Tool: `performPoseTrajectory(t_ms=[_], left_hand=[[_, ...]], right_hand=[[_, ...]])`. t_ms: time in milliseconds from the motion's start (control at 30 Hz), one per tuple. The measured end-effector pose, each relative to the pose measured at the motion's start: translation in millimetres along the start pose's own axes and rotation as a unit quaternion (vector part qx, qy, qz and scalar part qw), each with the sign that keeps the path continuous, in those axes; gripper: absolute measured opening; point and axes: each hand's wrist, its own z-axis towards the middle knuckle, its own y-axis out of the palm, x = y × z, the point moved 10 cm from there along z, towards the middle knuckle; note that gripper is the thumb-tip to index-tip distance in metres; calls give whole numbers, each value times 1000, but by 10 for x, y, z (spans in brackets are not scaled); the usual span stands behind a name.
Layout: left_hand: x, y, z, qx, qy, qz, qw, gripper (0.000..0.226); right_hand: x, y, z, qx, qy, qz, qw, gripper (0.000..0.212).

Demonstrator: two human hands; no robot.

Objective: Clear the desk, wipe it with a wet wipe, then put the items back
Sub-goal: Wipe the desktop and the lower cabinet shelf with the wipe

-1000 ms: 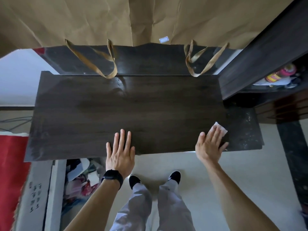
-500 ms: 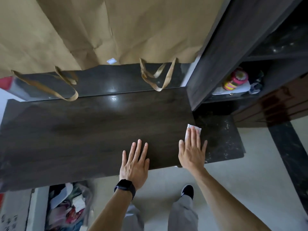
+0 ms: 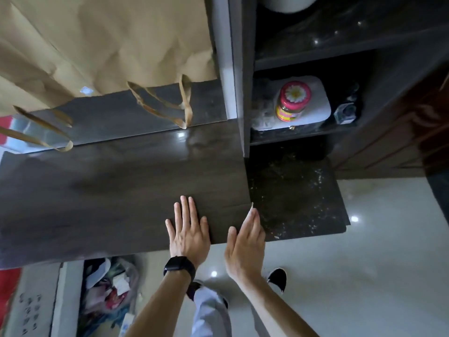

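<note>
The dark wood desk top lies bare and shows damp streaks. My left hand, a black watch on its wrist, rests flat with fingers spread near the front edge. My right hand is turned on its side at the desk's front right, fingers together. Only a thin white sliver of the wet wipe shows past its fingertips; the rest is hidden behind the hand.
A speckled dark stone slab adjoins the desk on the right. Above it, a dark shelf unit holds a pink-lidded jar on a white box. Brown paper bags hang behind. A bin of rubbish stands below.
The view has swung right, toward the shelf. My right hand drew back along the desk's right end and tipped from flat onto its edge, hiding most of the wipe. The left hand stays flat.
</note>
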Motion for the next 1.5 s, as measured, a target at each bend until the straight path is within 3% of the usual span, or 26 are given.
performPoseTrajectory(t_ms=[167,267,367,467,567,700,867,967,1033,1133,1267,1333,1367,1433,1500], left_hand=[[367,39,95,13,56,19,998,63],[773,93,254,21,96,21,995,61],[1070,118,406,35,101,11,994,57],[1090,96,439,61,79,-6,995,55],[1079,87,405,79,73,-8,994,54],[1084,69,428,94,71,-9,993,54],[1103,57,438,103,74,-4,992,55],[1111,55,443,101,74,-1,992,55],[1104,59,445,99,72,1,993,55],[1112,54,445,98,70,4,993,56],[1115,60,440,95,71,7,993,56],[1110,56,446,101,72,5,992,56],[1107,57,449,103,72,5,992,56],[1103,57,448,106,73,5,992,56],[1107,52,448,108,74,4,991,56]], right_hand=[[261,-17,310,-39,19,149,988,59],[458,318,516,-163,14,202,966,51],[573,392,447,-162,-5,185,969,61],[672,325,186,-167,32,273,947,51],[592,263,70,-169,47,308,935,57],[502,470,572,-198,95,429,876,63],[596,1113,1293,-287,100,451,839,72],[681,789,1103,-233,95,383,889,60],[877,560,806,-152,113,335,923,55],[875,396,489,-52,50,329,941,51],[635,617,952,-187,79,429,880,60],[482,597,1332,-221,51,395,890,60],[457,591,1514,-225,36,348,910,55],[468,460,1774,-197,-19,153,968,51],[523,392,1833,-159,-94,-15,983,52]])
